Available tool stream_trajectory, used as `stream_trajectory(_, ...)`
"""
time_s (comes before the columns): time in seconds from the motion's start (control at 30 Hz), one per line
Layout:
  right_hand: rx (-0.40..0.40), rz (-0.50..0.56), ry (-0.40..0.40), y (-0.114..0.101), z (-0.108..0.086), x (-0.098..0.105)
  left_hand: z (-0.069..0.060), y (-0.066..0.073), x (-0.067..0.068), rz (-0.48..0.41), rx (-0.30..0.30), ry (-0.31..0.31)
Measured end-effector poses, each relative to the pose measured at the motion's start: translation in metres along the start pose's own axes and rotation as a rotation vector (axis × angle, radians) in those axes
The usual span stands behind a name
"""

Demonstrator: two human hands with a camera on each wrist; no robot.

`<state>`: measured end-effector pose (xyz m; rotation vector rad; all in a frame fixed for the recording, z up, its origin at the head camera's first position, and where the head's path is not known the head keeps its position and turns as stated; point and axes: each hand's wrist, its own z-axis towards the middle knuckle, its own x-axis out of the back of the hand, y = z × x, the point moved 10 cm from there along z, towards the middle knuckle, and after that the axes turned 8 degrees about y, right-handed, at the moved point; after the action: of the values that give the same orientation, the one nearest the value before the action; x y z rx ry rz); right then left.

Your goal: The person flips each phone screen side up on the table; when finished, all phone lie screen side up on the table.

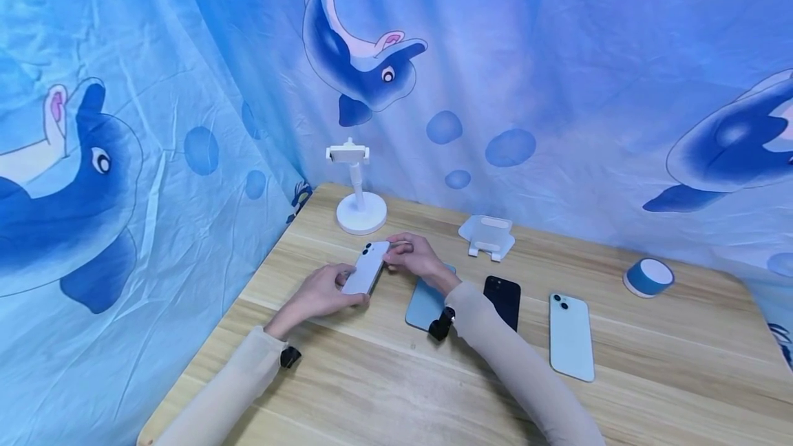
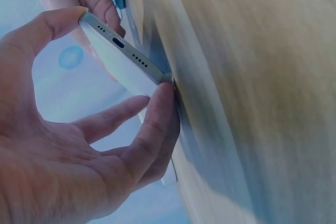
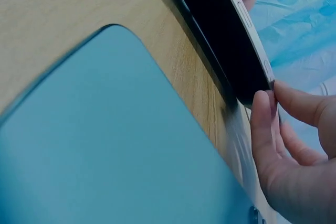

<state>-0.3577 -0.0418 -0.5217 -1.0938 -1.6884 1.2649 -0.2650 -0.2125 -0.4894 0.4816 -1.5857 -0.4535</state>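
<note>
A white smartphone [image 1: 367, 270] is held tilted at the left of the table, its camera end pointing away from me. My left hand [image 1: 322, 290] pinches it by the near end, thumb and fingers at its two corners; the left wrist view shows the charging port edge [image 2: 119, 44] between them. With thumb and fingertips, my right hand [image 1: 416, 255] grips the far right corner. The dark screen [image 3: 220, 35] faces down toward the wood, seen in the right wrist view. Beneath my right forearm lies a blue phone [image 1: 421, 305], partly hidden.
A white phone stand [image 1: 361, 215] with a round base stands behind the hands. To its right are a folding stand [image 1: 492, 234], a black phone [image 1: 504, 298] partly covered by my sleeve, a pale green phone [image 1: 571, 339] and a blue-and-white cylinder [image 1: 648, 277]. Dolphin-print curtains [image 1: 526, 54] border the table.
</note>
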Motion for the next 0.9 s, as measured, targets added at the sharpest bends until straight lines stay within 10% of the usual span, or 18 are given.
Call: stream_trajectory(0.9, 0.026, 0.126, -0.108, 0.003, -0.007, -0.014, -0.004, 0.003, 0.004, -0.033, -0.046, 0.009)
